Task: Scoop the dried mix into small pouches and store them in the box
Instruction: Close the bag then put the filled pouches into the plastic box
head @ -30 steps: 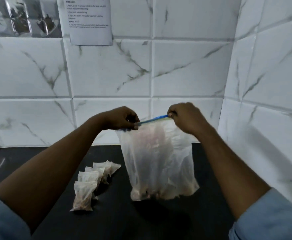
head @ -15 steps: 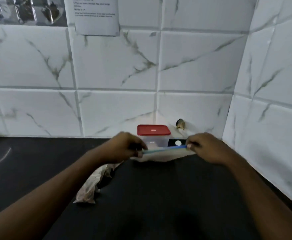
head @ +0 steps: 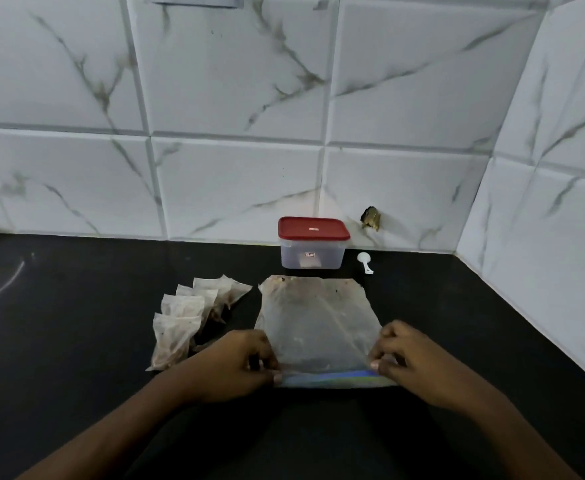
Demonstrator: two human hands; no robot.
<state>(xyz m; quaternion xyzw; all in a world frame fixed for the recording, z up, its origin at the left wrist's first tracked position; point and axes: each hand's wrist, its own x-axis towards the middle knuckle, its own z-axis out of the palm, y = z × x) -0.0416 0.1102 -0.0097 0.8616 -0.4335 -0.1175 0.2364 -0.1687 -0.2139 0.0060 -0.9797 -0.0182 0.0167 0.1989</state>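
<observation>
apparently, for sealing, the bag [head: 315,320] is pinched by left hand [head: 246,362] and right hand [head: 412,358]; pouches [head: 187,313] are to be boxed next.

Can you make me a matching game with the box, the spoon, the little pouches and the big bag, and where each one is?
Things:
1. box
2. spoon
3. little pouches
4. big bag

Places:
A. piled left of the big bag
B. lying flat, pinched at its near edge by the left hand and right hand
C. by the wall, red lid on
D. just right of the box

Pairs: 1-C, 2-D, 3-A, 4-B
</observation>
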